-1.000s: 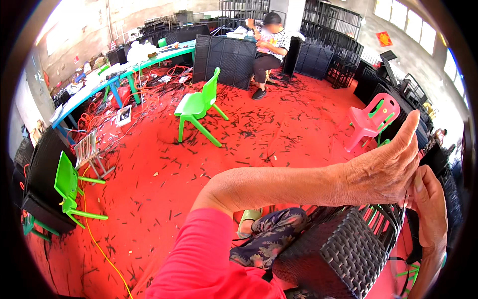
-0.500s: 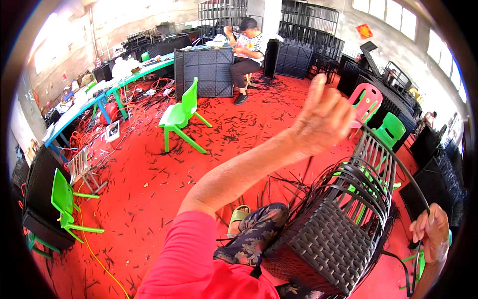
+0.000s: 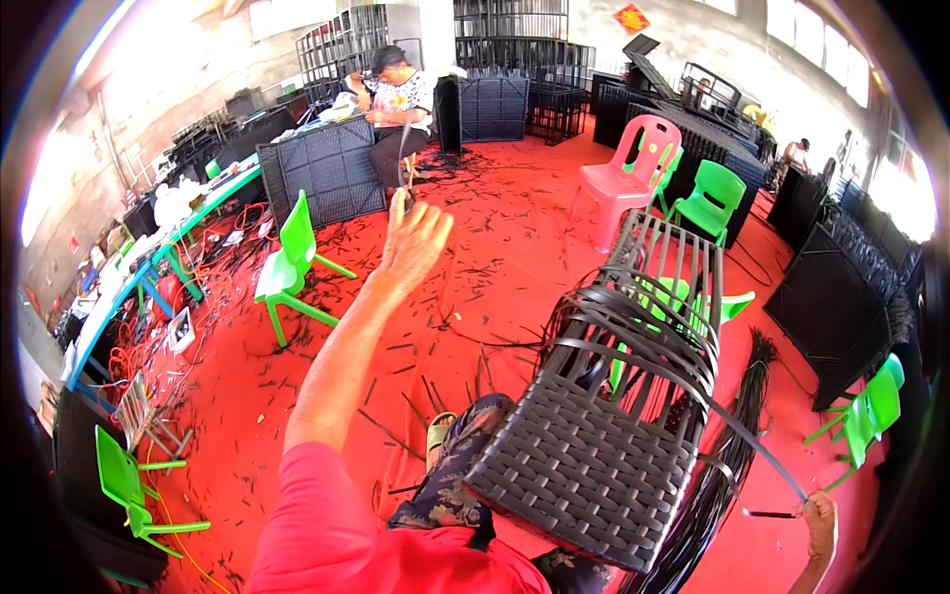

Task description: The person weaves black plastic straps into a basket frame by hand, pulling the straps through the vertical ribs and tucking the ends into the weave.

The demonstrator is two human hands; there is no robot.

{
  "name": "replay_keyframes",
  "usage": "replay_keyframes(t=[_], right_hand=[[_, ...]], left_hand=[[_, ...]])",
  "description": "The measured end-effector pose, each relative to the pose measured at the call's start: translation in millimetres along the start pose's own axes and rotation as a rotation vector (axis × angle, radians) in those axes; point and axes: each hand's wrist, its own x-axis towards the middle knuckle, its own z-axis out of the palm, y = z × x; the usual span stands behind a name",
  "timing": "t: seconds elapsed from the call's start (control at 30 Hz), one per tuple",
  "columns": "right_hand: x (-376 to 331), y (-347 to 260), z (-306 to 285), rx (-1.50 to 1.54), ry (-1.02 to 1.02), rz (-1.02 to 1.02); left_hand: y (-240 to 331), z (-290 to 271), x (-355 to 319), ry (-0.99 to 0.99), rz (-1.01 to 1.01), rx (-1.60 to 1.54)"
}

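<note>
A dark woven wicker frame (image 3: 594, 465) lies tilted over my lap. Its near end is covered in tight black weave, while bare slats show at the far end. Loose flat black strips (image 3: 643, 322) loop around its middle. My left hand (image 3: 414, 243) is stretched out ahead, left of the frame, pinching what looks like a thin dark strip that stands up past the fingertips. At the lower right, my right hand (image 3: 819, 525) is closed on a flat plastic weaving strip (image 3: 757, 441) running back to the frame. A short strip end sticks out beside that hand.
A bundle of long black strips (image 3: 712, 495) lies right of the frame. Green chairs (image 3: 297, 252) and a pink chair (image 3: 623, 188) stand around. Strip scraps litter the red floor (image 3: 396, 327). Further back, a person (image 3: 401, 99) sits by a woven panel (image 3: 327, 168).
My left hand has swung left, away from the frame. My right hand has moved lower and slightly left, still gripping the strip. The view has turned right.
</note>
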Motion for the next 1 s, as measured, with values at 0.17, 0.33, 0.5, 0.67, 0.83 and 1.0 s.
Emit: replay_keyframes(t=[0.17,0.33,0.5,0.67,0.83,1.0], right_hand=[[-10.7,76.1,-10.7,-0.048,0.12,0.06],[-13.0,126.8,-19.2,-0.253,0.095,0.321],[26.5,72.3,35.9,-0.607,0.411,-0.257],[36.2,-93.0,125.6,0.093,0.283,-0.358],[17.4,-173.0,183.7,0.455,-0.188,-0.237],[11.6,-148.6,166.4,0.348,-0.223,-0.162]], left_hand=[[-14.0,-3.6,-1.3,0.058,0.063,0.023],[-8.6,-55.4,33.5,0.055,0.054,-0.057],[69.2,-147.5,82.7,0.426,0.278,-0.141],[176.2,-216.2,110.4,0.674,0.618,-0.319],[208.7,-237.7,108.5,0.598,0.835,-0.335],[194.9,-225.1,106.2,0.597,0.904,-0.418]])
